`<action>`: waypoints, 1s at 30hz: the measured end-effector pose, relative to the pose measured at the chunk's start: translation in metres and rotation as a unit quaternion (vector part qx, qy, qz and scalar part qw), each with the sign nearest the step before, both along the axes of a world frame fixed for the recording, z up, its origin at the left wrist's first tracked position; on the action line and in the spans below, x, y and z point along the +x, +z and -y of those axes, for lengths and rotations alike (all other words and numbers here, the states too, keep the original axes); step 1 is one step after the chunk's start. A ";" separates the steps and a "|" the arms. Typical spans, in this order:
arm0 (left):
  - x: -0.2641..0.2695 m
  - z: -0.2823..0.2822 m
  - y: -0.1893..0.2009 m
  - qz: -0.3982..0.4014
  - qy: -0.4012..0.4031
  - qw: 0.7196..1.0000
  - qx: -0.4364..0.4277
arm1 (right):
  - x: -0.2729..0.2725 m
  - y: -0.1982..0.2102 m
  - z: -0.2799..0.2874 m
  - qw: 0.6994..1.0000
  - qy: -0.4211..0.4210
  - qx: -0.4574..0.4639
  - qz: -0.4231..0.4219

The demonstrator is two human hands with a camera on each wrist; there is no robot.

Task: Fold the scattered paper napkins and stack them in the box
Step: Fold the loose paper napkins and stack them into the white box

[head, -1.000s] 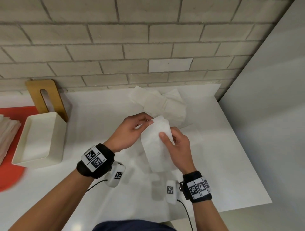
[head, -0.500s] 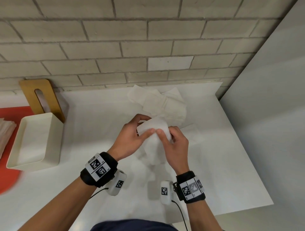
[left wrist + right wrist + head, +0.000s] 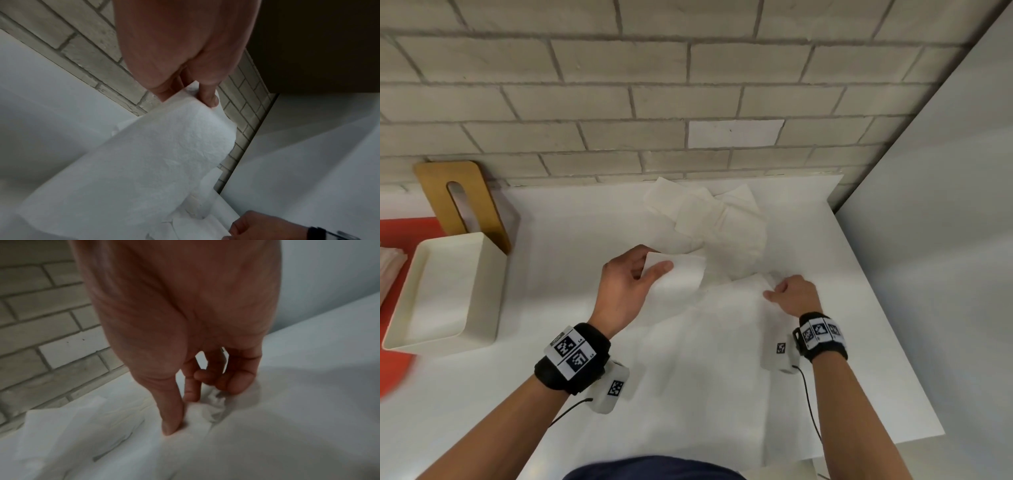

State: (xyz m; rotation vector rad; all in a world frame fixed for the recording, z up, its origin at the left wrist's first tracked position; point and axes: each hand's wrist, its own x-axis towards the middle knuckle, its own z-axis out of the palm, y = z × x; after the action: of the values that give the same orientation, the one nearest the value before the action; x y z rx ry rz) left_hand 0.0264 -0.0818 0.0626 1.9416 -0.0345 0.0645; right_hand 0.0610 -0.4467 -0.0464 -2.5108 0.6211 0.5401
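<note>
A person stands at a white counter [image 3: 571, 281] set against a pale brick wall [image 3: 654, 102], working through a heap of paper napkins. The left hand [image 3: 626, 291] holds a folded napkin [image 3: 681, 274] above the counter, thumb on top and fingers [image 3: 207, 94] curled beneath its near corner, as the left wrist view shows plainly. The right hand [image 3: 792, 294] is down on a second napkin [image 3: 743, 291] that lies on the counter; in the right wrist view its thumb presses into the sheet while the curled fingers [image 3: 232, 381] gather and bunch a corner of the paper. Just behind both hands, the loose pile of napkins [image 3: 719, 219] lies crumpled and overlapping, close to the wall. The box [image 3: 482, 294], a cream open-topped tray, sits well to the left on the counter; no napkins show inside it from the head view. Behind the box a wooden lid [image 3: 462, 202] with a long slot leans upright against the wall. A red surface [image 3: 393, 370] lies at the far left edge, partly under the box. Both wrists carry black bands with printed markers.
</note>
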 end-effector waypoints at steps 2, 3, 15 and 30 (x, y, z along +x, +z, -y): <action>0.003 0.000 -0.002 -0.008 0.000 1.000 -0.013 | -0.013 -0.008 -0.006 0.998 0.033 -0.019 0.052; 0.005 -0.001 -0.004 -0.009 0.000 1.000 -0.008 | -0.020 -0.007 -0.011 0.995 0.044 -0.021 0.085; 0.010 0.006 -0.006 -0.029 -0.053 0.998 0.036 | -0.096 0.193 -0.110 0.864 0.404 0.272 0.130; -0.009 0.009 0.020 -0.090 -0.048 0.990 -0.099 | -0.041 0.153 -0.156 0.890 0.279 0.122 0.340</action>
State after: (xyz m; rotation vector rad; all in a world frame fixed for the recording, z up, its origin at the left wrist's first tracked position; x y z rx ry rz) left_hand 0.0175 -0.0910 0.0823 1.7371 -0.0020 -0.1662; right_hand 0.0197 -0.2905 0.1070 -2.3773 -0.4199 -0.1042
